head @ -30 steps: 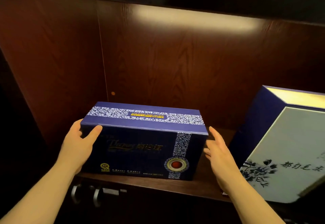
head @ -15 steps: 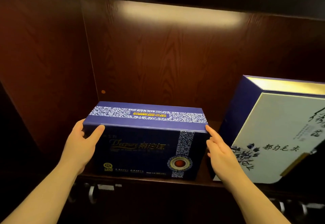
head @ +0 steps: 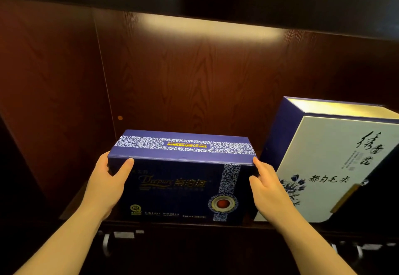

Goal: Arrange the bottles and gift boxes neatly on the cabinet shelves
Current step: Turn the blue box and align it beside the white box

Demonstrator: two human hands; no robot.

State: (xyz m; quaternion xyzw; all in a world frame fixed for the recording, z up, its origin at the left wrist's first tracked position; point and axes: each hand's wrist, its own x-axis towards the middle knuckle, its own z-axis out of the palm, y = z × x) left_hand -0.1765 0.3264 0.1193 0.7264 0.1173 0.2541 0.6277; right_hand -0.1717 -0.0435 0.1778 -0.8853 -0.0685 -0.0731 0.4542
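Blue gift box (head: 181, 179), "Deepure" label, between left hand (head: 105, 185), right hand (head: 271, 192).

White gift box (head: 336, 166) runs off the right edge; left hand (head: 105, 185) fingers vanish behind the blue box (head: 181, 179), whose small print is unreadable.

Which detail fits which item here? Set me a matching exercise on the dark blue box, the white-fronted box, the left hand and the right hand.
Items:
1. dark blue gift box
2. white-fronted gift box
3. left hand
4. right hand

Details:
A. in the narrow space between the two boxes
B. stands at the right of the shelf, black calligraphy on its face
C. thumb over the front upper left corner of a box
D. patterned blue-and-white band across its top

Pairs: 1-D, 2-B, 3-C, 4-A
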